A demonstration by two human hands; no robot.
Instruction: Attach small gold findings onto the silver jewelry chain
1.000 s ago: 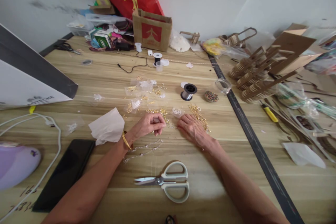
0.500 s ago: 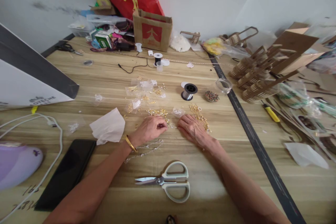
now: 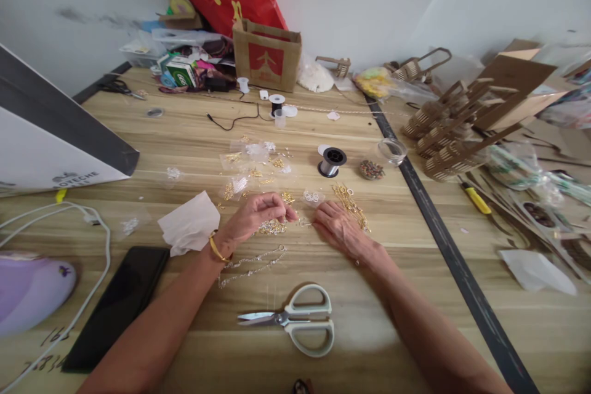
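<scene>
My left hand (image 3: 258, 214), a gold bangle on its wrist, hovers over a pile of gold and silver beads (image 3: 272, 228). Its thumb and fingertips are pinched together, and whatever they hold is too small to make out. My right hand (image 3: 340, 228) rests palm down on the table, fingers curled together around something hidden. Small clear and silver pieces (image 3: 305, 221) lie at its fingertips. Beside it is a gold chain (image 3: 348, 200). Closer to me, a silver beaded chain (image 3: 253, 268) lies above the scissors (image 3: 300, 319).
Behind the hands are a small bag of rings (image 3: 313, 196), a wire spool (image 3: 331, 162), a bowl of beads (image 3: 372, 169) and a glass jar (image 3: 392, 151). White paper (image 3: 190, 221) and a black phone (image 3: 117, 308) lie left. Wooden baskets (image 3: 450, 135) stand right.
My left hand has lifted slightly and shifted up and left, turning so its fingers point down. More of the bead pile now shows beneath it. My right hand has hardly moved.
</scene>
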